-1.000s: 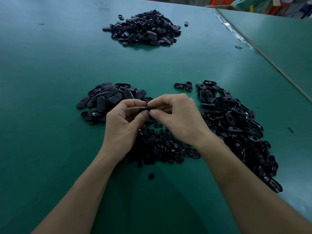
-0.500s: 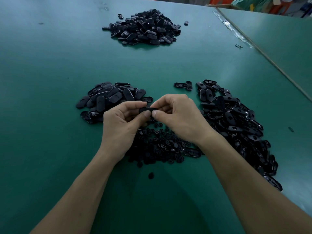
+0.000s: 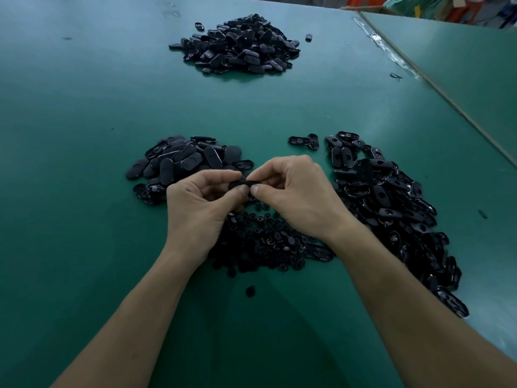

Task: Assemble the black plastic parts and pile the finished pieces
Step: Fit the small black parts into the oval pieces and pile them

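Observation:
My left hand (image 3: 197,203) and my right hand (image 3: 300,197) meet above the table, and both pinch one small black oval part (image 3: 240,185) between thumbs and fingers. Most of that part is hidden by my fingertips. Under my hands lies a heap of small round black pieces (image 3: 265,242). To the left sits a pile of smooth oval covers (image 3: 179,161). A long heap of oval shells with holes (image 3: 391,203) stretches along the right. Far back lies a larger pile of black pieces (image 3: 240,46).
The green table (image 3: 70,107) carries a few strays: two ovals (image 3: 303,141) near the right heap, one round piece (image 3: 250,291) between my forearms, one oval (image 3: 308,37) by the far pile. A taped seam (image 3: 391,54) joins a second table at the right.
Both hands have stayed together on the same part, with only small shifts of the fingers. The piles have not moved.

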Demonstrator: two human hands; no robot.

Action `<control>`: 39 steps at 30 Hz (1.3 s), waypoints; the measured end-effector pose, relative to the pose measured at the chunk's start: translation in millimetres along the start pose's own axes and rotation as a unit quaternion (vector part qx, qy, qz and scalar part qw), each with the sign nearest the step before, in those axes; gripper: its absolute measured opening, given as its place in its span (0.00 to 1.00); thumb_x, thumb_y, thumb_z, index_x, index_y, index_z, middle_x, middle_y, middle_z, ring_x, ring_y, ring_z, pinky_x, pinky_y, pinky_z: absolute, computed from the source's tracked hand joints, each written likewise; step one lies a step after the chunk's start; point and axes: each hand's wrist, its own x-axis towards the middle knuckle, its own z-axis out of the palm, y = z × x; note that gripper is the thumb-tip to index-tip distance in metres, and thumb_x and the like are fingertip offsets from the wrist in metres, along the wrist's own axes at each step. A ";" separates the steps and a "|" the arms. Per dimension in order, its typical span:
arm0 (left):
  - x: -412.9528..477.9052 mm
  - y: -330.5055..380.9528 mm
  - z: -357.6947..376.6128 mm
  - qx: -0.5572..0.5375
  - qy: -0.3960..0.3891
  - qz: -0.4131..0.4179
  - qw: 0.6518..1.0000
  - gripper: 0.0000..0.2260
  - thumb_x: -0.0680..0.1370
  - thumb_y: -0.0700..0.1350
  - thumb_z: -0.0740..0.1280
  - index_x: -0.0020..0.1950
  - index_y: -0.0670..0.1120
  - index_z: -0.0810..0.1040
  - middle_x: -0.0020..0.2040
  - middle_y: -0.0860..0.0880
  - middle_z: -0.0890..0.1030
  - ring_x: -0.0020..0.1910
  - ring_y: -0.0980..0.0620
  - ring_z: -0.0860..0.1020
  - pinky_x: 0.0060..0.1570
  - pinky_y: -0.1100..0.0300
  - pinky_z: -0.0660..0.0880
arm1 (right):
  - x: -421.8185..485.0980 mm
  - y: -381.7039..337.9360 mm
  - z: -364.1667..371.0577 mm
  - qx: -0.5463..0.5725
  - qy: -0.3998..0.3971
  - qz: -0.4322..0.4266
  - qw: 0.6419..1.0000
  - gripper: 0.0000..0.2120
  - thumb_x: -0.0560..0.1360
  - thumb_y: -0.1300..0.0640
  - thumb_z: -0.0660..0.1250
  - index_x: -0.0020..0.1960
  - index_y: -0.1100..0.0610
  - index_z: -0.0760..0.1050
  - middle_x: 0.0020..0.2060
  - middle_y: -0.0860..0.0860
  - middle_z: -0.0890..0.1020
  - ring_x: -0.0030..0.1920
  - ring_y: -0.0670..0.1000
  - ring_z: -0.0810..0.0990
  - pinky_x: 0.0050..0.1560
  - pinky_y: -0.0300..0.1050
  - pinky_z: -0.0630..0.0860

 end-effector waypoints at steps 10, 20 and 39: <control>1.3 -3.5 0.1 0.003 0.033 0.036 0.999 0.08 0.77 0.34 0.72 0.47 0.48 0.81 0.36 0.49 0.85 0.34 0.53 0.82 0.37 0.63 0.78 | 2.5 5.1 0.1 0.006 0.004 0.028 1.000 0.11 0.78 0.58 0.69 0.60 0.51 0.82 0.46 0.45 0.84 0.46 0.40 0.82 0.51 0.31 0.77; 9.2 -7.2 -1.7 -0.090 0.096 -0.014 0.991 0.13 0.81 0.32 0.65 0.62 0.45 0.78 0.45 0.54 0.84 0.49 0.55 0.82 0.51 0.63 0.79 | 2.7 25.7 -28.2 -0.367 0.049 0.192 0.909 0.18 0.81 0.51 0.62 0.69 0.54 0.73 0.66 0.58 0.72 0.66 0.61 0.69 0.64 0.55 0.69; 11.7 -12.5 -5.2 -0.001 0.103 -0.007 0.995 0.29 0.72 0.46 0.72 0.73 0.46 0.72 0.72 0.63 0.61 0.62 0.64 0.76 0.63 0.60 0.76 | 9.1 41.8 -32.6 -0.314 0.083 0.205 0.923 0.18 0.79 0.59 0.69 0.67 0.50 0.75 0.63 0.55 0.77 0.64 0.58 0.74 0.63 0.53 0.74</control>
